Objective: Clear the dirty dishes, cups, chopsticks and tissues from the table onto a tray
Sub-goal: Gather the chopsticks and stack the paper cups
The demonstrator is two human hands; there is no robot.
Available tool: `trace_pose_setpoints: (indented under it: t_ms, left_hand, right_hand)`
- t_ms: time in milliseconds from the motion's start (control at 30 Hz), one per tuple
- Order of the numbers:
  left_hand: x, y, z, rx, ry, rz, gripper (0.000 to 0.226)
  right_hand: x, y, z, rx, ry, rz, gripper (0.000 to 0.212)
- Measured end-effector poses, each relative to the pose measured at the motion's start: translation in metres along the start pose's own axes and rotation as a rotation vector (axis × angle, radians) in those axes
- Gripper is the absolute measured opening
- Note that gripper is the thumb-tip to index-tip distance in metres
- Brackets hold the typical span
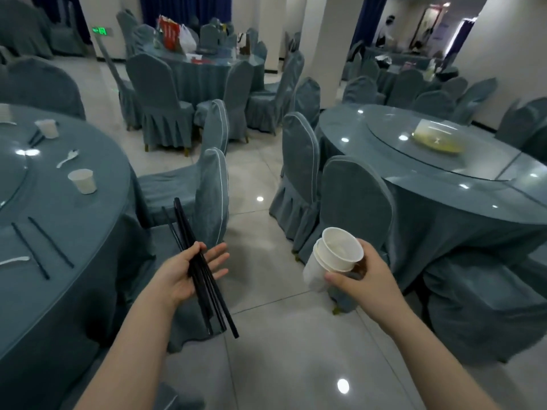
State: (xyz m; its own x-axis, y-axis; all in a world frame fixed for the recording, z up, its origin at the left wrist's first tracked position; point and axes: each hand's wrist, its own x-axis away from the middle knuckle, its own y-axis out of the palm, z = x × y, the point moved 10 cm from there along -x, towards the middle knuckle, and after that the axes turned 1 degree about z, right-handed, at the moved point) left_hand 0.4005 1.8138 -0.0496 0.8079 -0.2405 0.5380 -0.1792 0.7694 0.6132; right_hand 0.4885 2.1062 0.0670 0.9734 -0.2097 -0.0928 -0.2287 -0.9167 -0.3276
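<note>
My left hand (pixel 189 270) holds a bundle of several black chopsticks (pixel 207 297) under its thumb, the fingers stretched out, over the aisle floor. My right hand (pixel 364 276) grips a stack of white paper cups (pixel 331 258), tilted with the mouth toward me. On the round table at left (pixel 88 220) lie two black chopsticks (pixel 41 247), a white spoon (pixel 14 260), a paper cup (pixel 83 181), another spoon (pixel 68 158), and farther back a cup (pixel 47 128) beside more chopsticks (pixel 36 138). No tray is in view.
Covered chairs (pixel 210 196) stand between the left table and the aisle. On the right is a second round table (pixel 444 184) with a glass turntable bearing a dirty dish (pixel 436 139), ringed by chairs (pixel 352 202). Tiled floor runs between them. More tables and people are far back.
</note>
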Motion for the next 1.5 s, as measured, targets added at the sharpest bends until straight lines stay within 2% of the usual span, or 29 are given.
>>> trace_pose_setpoints:
  t_ms: [200, 300, 467, 700, 833, 1033, 1100, 1200, 1333, 1500]
  left_hand:
    - [-0.046, -0.007, 0.062, 0.059, 0.108, 0.108, 0.029]
    - [-0.066, -0.025, 0.093, 0.149, 0.175, 0.198, 0.027]
    - [-0.087, -0.045, 0.129, 0.272, 0.272, 0.25, 0.028]
    - [-0.087, -0.08, 0.155, 0.447, 0.446, 0.528, 0.025]
    - [-0.067, -0.117, 0.156, 0.4, 0.431, 0.749, 0.018]
    - [-0.053, -0.191, 0.207, 0.056, 0.449, 1.08, 0.017]
    - [-0.057, -0.223, 0.23, -0.104, 0.414, 1.182, 0.016]
    - [-0.059, -0.274, 0.272, -0.428, 0.313, 1.428, 0.012]
    - [-0.073, -0.319, 0.308, -0.767, 0.102, 1.584, 0.032]
    - [-0.093, -0.37, 0.318, -0.822, -0.151, 1.609, 0.066]
  right_hand:
    - [-0.115, 0.021, -0.012, -0.037, -0.063, -0.091, 0.056]
    - [-0.179, 0.056, -0.018, -0.049, -0.098, -0.208, 0.056]
    - [-0.277, 0.129, -0.023, -0.103, -0.152, -0.454, 0.055]
    - [-0.365, 0.239, -0.049, -0.14, -0.204, -0.79, 0.056]
    - [-0.384, 0.307, -0.064, -0.157, -0.23, -0.955, 0.06]
    - [-0.414, 0.413, -0.078, -0.124, -0.273, -1.078, 0.052]
    - [-0.424, 0.445, -0.077, -0.105, -0.264, -1.104, 0.051]
    - [-0.44, 0.491, -0.073, -0.055, -0.264, -1.135, 0.053]
    - [-0.456, 0.539, -0.073, -0.008, -0.273, -1.151, 0.055]
    - [-0.459, 0.596, -0.066, -0.001, -0.238, -1.195, 0.054]
